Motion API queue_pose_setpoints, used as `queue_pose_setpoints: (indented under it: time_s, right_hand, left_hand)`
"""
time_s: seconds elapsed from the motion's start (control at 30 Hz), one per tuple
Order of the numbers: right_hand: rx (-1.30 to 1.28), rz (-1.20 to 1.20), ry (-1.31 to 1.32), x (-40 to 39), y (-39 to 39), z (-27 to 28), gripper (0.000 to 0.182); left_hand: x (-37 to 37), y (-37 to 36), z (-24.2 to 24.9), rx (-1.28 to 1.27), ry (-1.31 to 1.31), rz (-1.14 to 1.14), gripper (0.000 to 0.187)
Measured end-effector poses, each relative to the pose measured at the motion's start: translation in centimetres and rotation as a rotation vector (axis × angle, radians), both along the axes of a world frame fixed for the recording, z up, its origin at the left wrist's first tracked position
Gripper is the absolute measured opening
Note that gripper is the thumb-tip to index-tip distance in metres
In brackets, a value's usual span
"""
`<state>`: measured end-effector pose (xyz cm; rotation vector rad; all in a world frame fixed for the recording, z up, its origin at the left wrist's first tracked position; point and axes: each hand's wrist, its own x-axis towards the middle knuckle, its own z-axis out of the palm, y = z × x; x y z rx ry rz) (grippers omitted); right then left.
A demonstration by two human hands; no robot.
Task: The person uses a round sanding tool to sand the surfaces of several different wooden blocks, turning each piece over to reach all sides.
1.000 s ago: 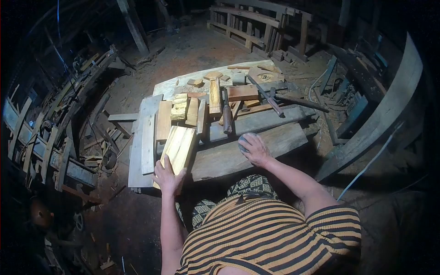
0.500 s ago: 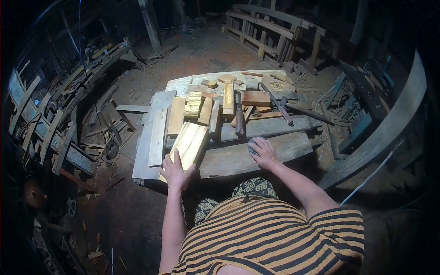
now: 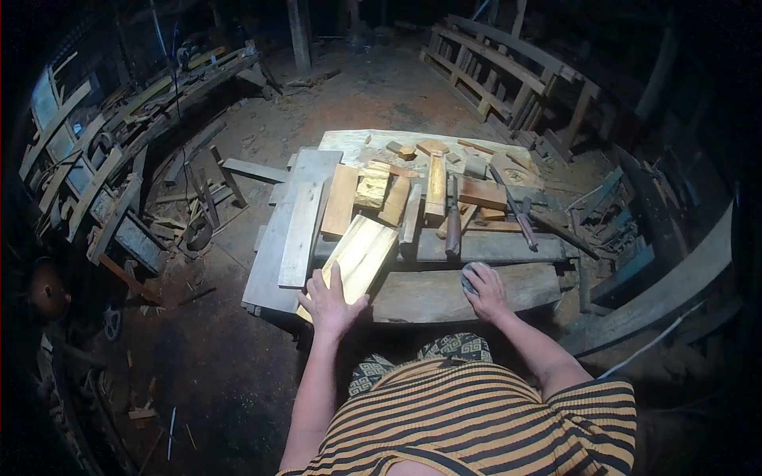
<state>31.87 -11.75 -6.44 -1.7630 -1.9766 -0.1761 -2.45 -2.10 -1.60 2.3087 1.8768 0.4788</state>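
My left hand (image 3: 333, 305) rests with spread fingers on the near end of a thick, pale yellow wooden block (image 3: 359, 252). The thumb lies towards the block's right edge. My right hand (image 3: 487, 293) is closed around a dark grey, rounded object (image 3: 467, 279) at the worktable's near plank (image 3: 421, 297); most of this object is hidden under the fingers. Between and beyond my hands lie a chisel-like tool with a thick brown handle (image 3: 453, 232), a reddish-brown wooden block (image 3: 482, 192) and a rough yellow wood chunk (image 3: 371, 186).
A long narrow board (image 3: 302, 234) lies at the table's left. Long dark tools (image 3: 524, 226) lie at its right. A big curved plank (image 3: 659, 297) stands on the right. Wooden racks (image 3: 508, 71) and scrap piles (image 3: 119, 182) line the sides, and a post (image 3: 300, 36) rises behind.
My view has turned slightly, so the table and both hands sit farther right in it. Against the block and the plank, my hands have barely moved.
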Motion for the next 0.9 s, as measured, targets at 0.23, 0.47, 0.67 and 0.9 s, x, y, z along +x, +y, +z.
queue_pose_setpoints:
  time_s: [0.23, 0.47, 0.67, 0.9]
  right_hand:
    - [-0.025, -0.017, 0.003, -0.1, 0.1, 0.0, 0.048]
    - [-0.04, -0.04, 0.008, -0.4, 0.3, 0.2, 0.049]
    - [-0.108, -0.072, 0.006, -1.2, -0.1, 0.8, 0.05]
    - [-0.096, -0.081, -0.012, -0.9, 0.6, 0.5, 0.05]
  left_hand:
    - [-0.6, 0.5, 0.2, -0.018, -0.064, -0.043, 0.094]
    - [-0.8, 0.8, 0.3, -0.021, -0.075, -0.055, 0.094]
    - [-1.4, 0.2, 0.1, -0.002, -0.095, -0.085, 0.094]
    - [-1.1, 1.3, -0.3, 0.001, -0.07, -0.086, 0.096]
